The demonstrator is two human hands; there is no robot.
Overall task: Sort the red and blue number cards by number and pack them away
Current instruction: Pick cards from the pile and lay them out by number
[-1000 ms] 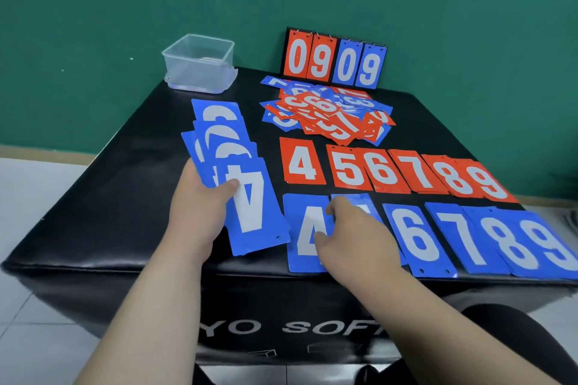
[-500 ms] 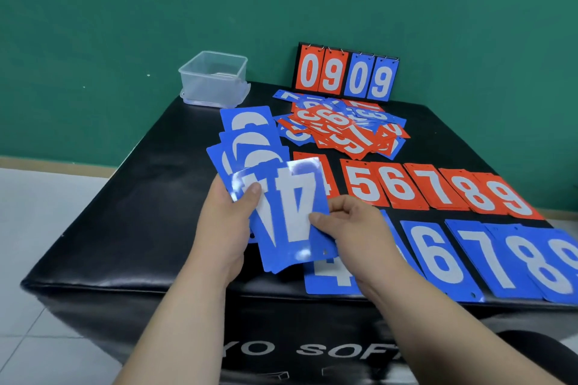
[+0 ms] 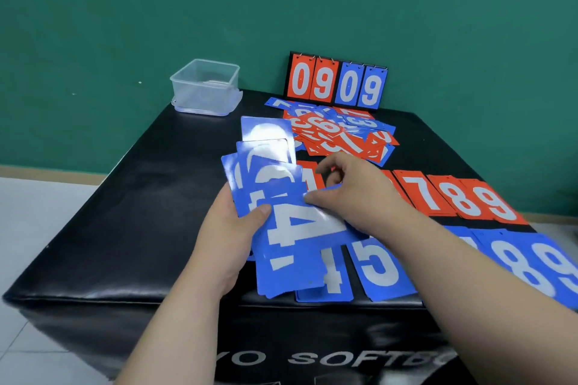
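My left hand [image 3: 230, 236] holds a fanned stack of blue number cards [image 3: 266, 166], thumb on top. The nearest card of the fan is a blue 4 [image 3: 294, 234]. My right hand [image 3: 350, 194] pinches that blue 4 at its far edge, over the fan. Another blue 4 [image 3: 331, 278] and a blue 5 [image 3: 380, 266] lie flat at the front edge, with blue 8 and 9 [image 3: 538, 262] further right. A red row [image 3: 463, 197] shows 7, 8, 9; its left cards are partly hidden by my right hand. A mixed heap of red and blue cards [image 3: 337, 134] lies behind.
A clear plastic box [image 3: 205, 87] stands at the far left corner of the black padded block [image 3: 140, 212]. A flip scoreboard [image 3: 336, 81] reading 0909 stands against the green wall. White floor tiles lie to the left.
My right hand lifted a blue 4 off the front row and brought it onto the fan in my left hand. The blue 5 is now uncovered.
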